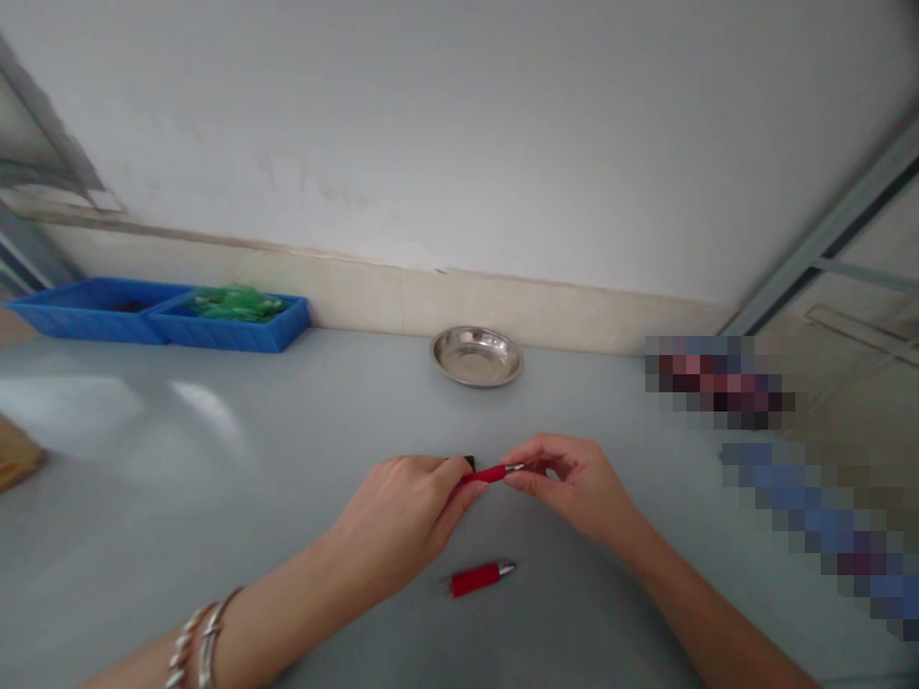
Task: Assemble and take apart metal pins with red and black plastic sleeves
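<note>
In the head view, a red pen (491,475) with a silver tip is held level above the grey table. My left hand (406,502) is closed around its red barrel, and a small black part (470,462) shows just above those fingers. At the silver tip, the thumb and index finger of my right hand (578,483) pinch together. Another short red pen piece (475,579), with a silver tip and a clear end, lies on the table below my hands. The rest of the held pen is hidden by my left fingers.
A shallow metal dish (477,359) stands near the wall. Back left are blue trays (222,333), one holding green plastic (240,303). A yellowish object (15,455) sits at the left edge; blurred-out items (718,383) lie at the right.
</note>
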